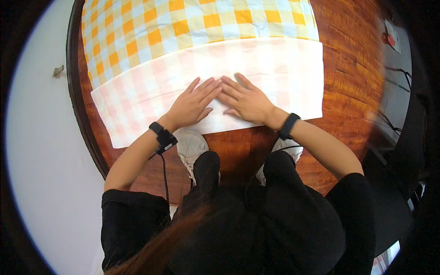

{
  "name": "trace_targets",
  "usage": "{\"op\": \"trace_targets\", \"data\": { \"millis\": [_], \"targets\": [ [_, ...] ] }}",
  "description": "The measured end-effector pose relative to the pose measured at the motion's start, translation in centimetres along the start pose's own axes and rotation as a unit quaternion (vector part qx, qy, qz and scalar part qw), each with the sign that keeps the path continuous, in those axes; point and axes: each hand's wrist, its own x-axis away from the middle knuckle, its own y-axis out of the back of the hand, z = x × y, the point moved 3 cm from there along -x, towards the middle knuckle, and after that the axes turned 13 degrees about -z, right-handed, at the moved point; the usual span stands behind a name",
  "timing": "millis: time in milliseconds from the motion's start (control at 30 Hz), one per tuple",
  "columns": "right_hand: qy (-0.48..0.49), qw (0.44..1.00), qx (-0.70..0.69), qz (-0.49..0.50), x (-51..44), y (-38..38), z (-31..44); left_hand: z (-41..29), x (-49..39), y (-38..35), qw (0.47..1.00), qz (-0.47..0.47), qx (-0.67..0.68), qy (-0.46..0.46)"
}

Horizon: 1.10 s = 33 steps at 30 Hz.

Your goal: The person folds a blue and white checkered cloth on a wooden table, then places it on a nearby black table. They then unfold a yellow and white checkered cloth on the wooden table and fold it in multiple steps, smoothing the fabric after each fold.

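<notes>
A checkered cloth (180,27) in yellow, white and pale blue lies spread over the wooden floor. Its near end is folded back, so a broad strip of the paler underside (147,91) faces up, with the checks showing faintly through. On this folded strip my left hand (193,101) rests palm down, fingers spread. My right hand (245,98) lies flat beside it, also palm down, and the fingertips of both hands meet near the strip's middle. Neither hand grips anything. Faint creases run across the strip.
The reddish-brown wood floor (343,89) shows around the cloth. A white wall (37,113) with a dark skirting board (74,75) stands at the left. Cables (398,74) lie at the right. My pale shoes (193,146) are close to the cloth's near edge.
</notes>
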Motion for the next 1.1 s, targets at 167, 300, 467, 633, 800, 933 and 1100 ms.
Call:
{"op": "trace_targets", "data": {
  "millis": [167,300,467,633,800,933,1100],
  "targets": [
    [-0.038,0.998,0.036,-0.026,-1.9,-0.7,-5.0,4.0,-1.9,1.1,0.99,-0.047,-0.096,0.094],
    [-0.16,0.975,0.14,-0.069,-0.1,1.7,-11.4,7.4,-0.3,2.8,0.969,-0.096,-0.164,0.159],
    [-0.221,0.955,0.143,-0.134,1.8,3.6,-15.5,11.0,1.6,4.7,0.95,-0.148,-0.183,0.207],
    [-0.229,0.949,0.16,-0.146,2.6,3.7,-17.2,13.6,3.2,5.2,0.939,-0.173,-0.206,0.215],
    [-0.268,0.926,0.204,-0.169,4.8,4.4,-20.3,18.6,6.7,6.6,0.872,-0.23,-0.266,0.34],
    [-0.347,0.894,0.259,-0.118,7.3,5.9,-23.3,22.1,10.4,8.2,0.791,-0.219,-0.304,0.484],
    [-0.255,0.913,0.283,-0.146,6.3,6.3,-19.3,17.5,9.2,9.4,0.792,-0.338,-0.319,0.397]
  ]
}}
